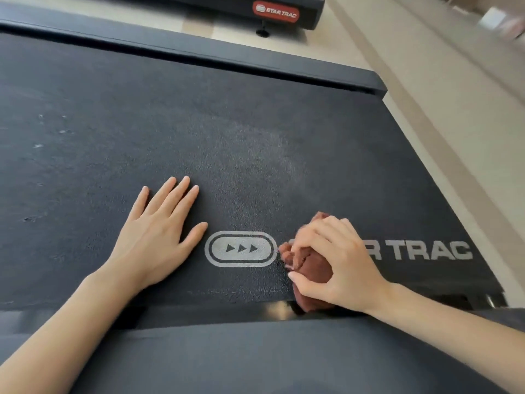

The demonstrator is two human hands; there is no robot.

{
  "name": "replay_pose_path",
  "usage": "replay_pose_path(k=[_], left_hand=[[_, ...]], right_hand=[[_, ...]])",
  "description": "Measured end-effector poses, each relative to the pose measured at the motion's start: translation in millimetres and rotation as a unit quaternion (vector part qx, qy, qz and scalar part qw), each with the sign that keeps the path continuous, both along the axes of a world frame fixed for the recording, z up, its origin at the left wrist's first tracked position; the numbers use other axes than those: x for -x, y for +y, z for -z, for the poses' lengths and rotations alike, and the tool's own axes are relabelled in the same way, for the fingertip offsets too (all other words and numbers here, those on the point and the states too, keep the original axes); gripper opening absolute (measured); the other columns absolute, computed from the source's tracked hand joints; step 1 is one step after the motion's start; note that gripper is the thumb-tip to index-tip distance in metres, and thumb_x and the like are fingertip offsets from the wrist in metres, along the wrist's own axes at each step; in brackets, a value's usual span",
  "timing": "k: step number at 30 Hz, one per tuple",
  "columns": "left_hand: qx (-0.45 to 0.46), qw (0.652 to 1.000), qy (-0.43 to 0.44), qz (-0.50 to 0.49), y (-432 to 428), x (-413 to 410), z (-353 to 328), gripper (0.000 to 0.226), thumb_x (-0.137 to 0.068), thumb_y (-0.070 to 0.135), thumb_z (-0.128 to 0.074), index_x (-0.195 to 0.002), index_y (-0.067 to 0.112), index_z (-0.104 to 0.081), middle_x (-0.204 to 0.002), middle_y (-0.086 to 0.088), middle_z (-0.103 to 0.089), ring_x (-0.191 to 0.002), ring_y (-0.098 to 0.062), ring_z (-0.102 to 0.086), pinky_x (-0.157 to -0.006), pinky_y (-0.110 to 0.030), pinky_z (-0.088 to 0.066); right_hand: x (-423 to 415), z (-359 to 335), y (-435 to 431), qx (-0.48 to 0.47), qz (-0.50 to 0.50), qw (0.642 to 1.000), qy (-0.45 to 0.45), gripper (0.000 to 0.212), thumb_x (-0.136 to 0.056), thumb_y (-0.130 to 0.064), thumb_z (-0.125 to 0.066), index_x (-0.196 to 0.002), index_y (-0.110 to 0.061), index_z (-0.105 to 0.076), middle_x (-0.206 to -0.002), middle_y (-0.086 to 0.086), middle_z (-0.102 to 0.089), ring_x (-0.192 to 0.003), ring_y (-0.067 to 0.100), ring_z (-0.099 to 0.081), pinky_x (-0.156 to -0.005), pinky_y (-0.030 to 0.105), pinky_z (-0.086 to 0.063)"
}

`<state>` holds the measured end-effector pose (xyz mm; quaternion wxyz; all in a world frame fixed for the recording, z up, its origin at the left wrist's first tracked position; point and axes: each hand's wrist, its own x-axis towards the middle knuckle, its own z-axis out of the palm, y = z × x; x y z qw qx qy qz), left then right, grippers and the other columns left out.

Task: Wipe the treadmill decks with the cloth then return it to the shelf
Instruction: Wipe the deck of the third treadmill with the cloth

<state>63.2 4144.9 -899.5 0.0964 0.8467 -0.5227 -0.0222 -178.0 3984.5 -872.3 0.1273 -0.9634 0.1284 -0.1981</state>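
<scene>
A black treadmill deck (pixel 199 123) fills most of the view, with a grey arrow logo (pixel 240 248) and white lettering near its close edge. My right hand (pixel 338 265) grips a bunched reddish-brown cloth (pixel 312 265) and holds it down on the belt just right of the logo, covering part of the lettering. My left hand (pixel 159 231) lies flat on the belt left of the logo, fingers straight and spread. A pale dusty patch (pixel 264 163) shows on the belt beyond the cloth.
A second treadmill's end (pixel 275 11) with a red badge stands beyond the deck's far side rail (pixel 199 56). Pale floor (pixel 426 109) runs along the right. My dark clothing (pixel 255 359) fills the bottom of the view. Small light specks (pixel 39 137) dot the belt at left.
</scene>
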Motion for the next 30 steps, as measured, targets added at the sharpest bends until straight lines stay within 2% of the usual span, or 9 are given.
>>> replay_pose_path(k=[3,7,11,14,18,21,24,27,30], left_hand=[[0.007,1.0,0.013,-0.001,0,3,-2,0.081,-0.08,0.058,0.0,-0.148,0.019,-0.02,-0.156,0.004,-0.012,-0.144,-0.013,-0.003,-0.118,-0.04,0.0],[0.018,1.0,0.016,0.011,3,-7,-2,0.078,-0.081,0.055,0.005,-0.148,0.022,-0.017,-0.156,0.008,-0.009,-0.144,-0.01,0.0,-0.116,-0.033,0.006],[0.04,0.999,0.018,-0.008,6,-8,2,0.059,-0.097,0.049,-0.013,-0.147,0.019,-0.02,-0.156,0.006,-0.013,-0.144,-0.012,-0.004,-0.115,-0.031,0.005],[0.051,0.996,0.035,-0.071,11,-10,2,0.054,-0.098,0.036,-0.031,-0.147,0.017,-0.022,-0.156,0.005,-0.013,-0.144,-0.012,-0.004,-0.116,-0.032,0.003],[0.057,0.992,0.033,-0.105,18,-9,0,0.055,-0.097,0.042,-0.026,-0.146,0.018,-0.027,-0.155,0.005,-0.018,-0.144,-0.012,-0.008,-0.116,-0.032,0.001],[0.037,0.993,0.03,-0.108,21,-4,-3,0.067,-0.088,0.05,-0.015,-0.146,0.019,-0.026,-0.155,0.005,-0.017,-0.144,-0.011,-0.007,-0.117,-0.034,0.0],[0.02,0.994,0.023,-0.104,18,3,-5,0.077,-0.081,0.057,-0.004,-0.147,0.02,-0.023,-0.155,0.007,-0.014,-0.143,-0.01,-0.002,-0.118,-0.038,-0.001],[0.01,0.997,0.026,-0.075,9,9,-6,0.076,-0.082,0.058,-0.005,-0.147,0.022,-0.02,-0.155,0.009,-0.01,-0.143,-0.009,0.002,-0.118,-0.038,0.0],[0.01,0.999,0.026,-0.045,-10,13,-6,0.073,-0.085,0.057,-0.007,-0.147,0.022,-0.02,-0.155,0.009,-0.011,-0.143,-0.01,0.001,-0.117,-0.038,-0.001]], right_hand=[[14,1,16,0.024,0.019,0.999,0.012,0.028,-0.069,-0.043,-0.069,-0.083,-0.019,-0.066,-0.09,-0.007,-0.061,-0.085,0.019,-0.055,-0.075,0.038,-0.041],[-20,3,26,0.049,0.015,0.998,-0.03,0.023,-0.068,-0.041,-0.069,-0.077,-0.019,-0.066,-0.084,-0.007,-0.062,-0.08,0.02,-0.057,-0.075,0.036,-0.041],[-86,8,34,0.035,-0.016,0.998,-0.042,0.023,-0.07,-0.043,-0.065,-0.077,-0.021,-0.064,-0.08,-0.007,-0.06,-0.079,0.02,-0.055,-0.075,0.037,-0.041],[-141,8,25,0.028,-0.001,0.999,-0.024,0.026,-0.073,-0.047,-0.062,-0.081,-0.022,-0.064,-0.081,-0.006,-0.061,-0.08,0.021,-0.055,-0.074,0.039,-0.041],[-190,3,-1,0.031,0.048,0.998,0.026,0.033,-0.076,-0.054,-0.061,-0.092,-0.025,-0.062,-0.091,-0.005,-0.06,-0.092,0.023,-0.054,-0.08,0.037,-0.036],[-169,1,-2,0.022,0.018,0.999,0.023,0.036,-0.076,-0.055,-0.061,-0.094,-0.023,-0.061,-0.094,-0.006,-0.059,-0.092,0.022,-0.052,-0.081,0.039,-0.037],[-102,2,-5,0.005,-0.032,0.999,-0.006,0.031,-0.074,-0.052,-0.063,-0.086,-0.023,-0.061,-0.09,-0.008,-0.059,-0.088,0.019,-0.052,-0.079,0.039,-0.039],[-40,7,-16,0.021,-0.059,0.998,-0.022,0.029,-0.07,-0.048,-0.068,-0.082,-0.022,-0.062,-0.089,-0.009,-0.058,-0.085,0.018,-0.053,-0.078,0.037,-0.04],[-40,9,-28,0.024,-0.073,0.997,-0.027,0.028,-0.067,-0.046,-0.07,-0.078,-0.022,-0.064,-0.085,-0.009,-0.059,-0.081,0.018,-0.055,-0.076,0.035,-0.041]])
